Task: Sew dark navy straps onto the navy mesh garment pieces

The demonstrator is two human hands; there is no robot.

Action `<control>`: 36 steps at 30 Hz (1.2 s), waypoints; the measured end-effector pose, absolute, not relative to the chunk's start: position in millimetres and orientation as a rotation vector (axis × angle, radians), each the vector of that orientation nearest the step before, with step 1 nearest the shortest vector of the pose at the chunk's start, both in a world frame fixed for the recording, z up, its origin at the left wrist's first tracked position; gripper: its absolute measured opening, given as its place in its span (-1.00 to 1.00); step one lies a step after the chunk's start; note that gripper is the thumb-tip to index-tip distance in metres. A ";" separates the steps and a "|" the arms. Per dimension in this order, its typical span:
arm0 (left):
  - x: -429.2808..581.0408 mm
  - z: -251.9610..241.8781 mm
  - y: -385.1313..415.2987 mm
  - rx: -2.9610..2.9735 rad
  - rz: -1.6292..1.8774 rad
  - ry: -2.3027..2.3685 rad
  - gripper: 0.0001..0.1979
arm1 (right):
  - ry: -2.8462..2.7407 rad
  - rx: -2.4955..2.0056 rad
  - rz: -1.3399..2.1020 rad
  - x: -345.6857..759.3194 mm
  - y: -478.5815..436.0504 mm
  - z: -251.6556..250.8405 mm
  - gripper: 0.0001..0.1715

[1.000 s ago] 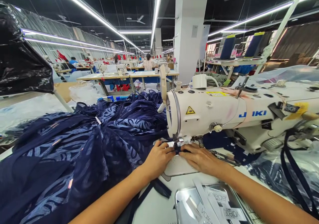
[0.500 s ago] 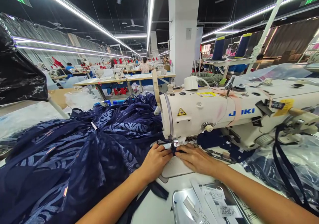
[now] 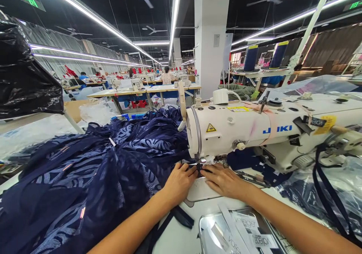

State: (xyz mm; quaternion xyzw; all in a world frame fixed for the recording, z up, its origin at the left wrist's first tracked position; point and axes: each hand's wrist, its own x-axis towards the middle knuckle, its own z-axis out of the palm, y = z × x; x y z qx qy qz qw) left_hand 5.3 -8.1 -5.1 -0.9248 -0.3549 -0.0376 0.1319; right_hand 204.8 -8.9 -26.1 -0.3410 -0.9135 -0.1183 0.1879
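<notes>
Both hands are at the needle of a white sewing machine, fingertips close together. My left hand has its fingers pressed together on a small piece of navy fabric under the presser foot. From the other side, my right hand pinches the same piece, its thumb lower on the metal plate. The fingertips partly hide the fabric there. A large heap of navy patterned sheer garments lies left of the machine, reaching up to my left hand. A dark strap hangs below my left wrist.
A metal tray with white printed labels sits between my forearms. Navy scraps and clear plastic bags lie at right. A black plastic bag hangs at left. Thread cones stand behind the machine.
The whole view has shifted a little, so everything sits slightly further right in the picture. Both hands stay at the needle on the navy fabric, with scarcely any movement.
</notes>
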 end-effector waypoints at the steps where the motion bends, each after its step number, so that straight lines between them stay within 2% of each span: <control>1: 5.2 -5.0 -7.5 -2.686 -0.100 -1.036 -0.69 | -2.573 -0.981 -0.312 205.5 -8.3 -26.6 -0.67; 8: 5.6 -6.1 -3.2 -2.659 -0.133 -1.079 -0.68 | -2.512 -1.118 -0.126 209.8 -0.1 -33.6 -0.61; 12: 10.3 -8.4 -6.5 -2.488 -0.158 -1.178 -0.80 | -2.434 -1.266 -0.197 206.9 1.4 -35.4 -0.62; 16: 13.4 -9.6 -10.0 -2.355 -0.156 -1.278 -0.78 | -2.492 -1.313 -0.305 203.7 -4.4 -27.0 -0.61; 19: 13.4 -7.6 -6.7 -2.362 -0.194 -1.308 -0.71 | -2.571 -1.262 -0.310 204.8 -14.5 -16.9 -0.71; 23: 13.0 -5.2 1.9 -2.478 -0.189 -1.281 -0.72 | -2.640 -1.132 -0.268 211.5 -25.8 -10.4 -0.87; 27: 13.3 -5.5 5.4 -2.504 -0.196 -1.293 -0.73 | -2.670 -0.990 -0.326 216.8 -23.3 -15.4 -0.76; 36: 13.5 -4.7 5.5 -2.527 -0.202 -1.299 -0.73 | -2.626 -0.938 -0.339 215.0 -15.5 -27.7 -0.74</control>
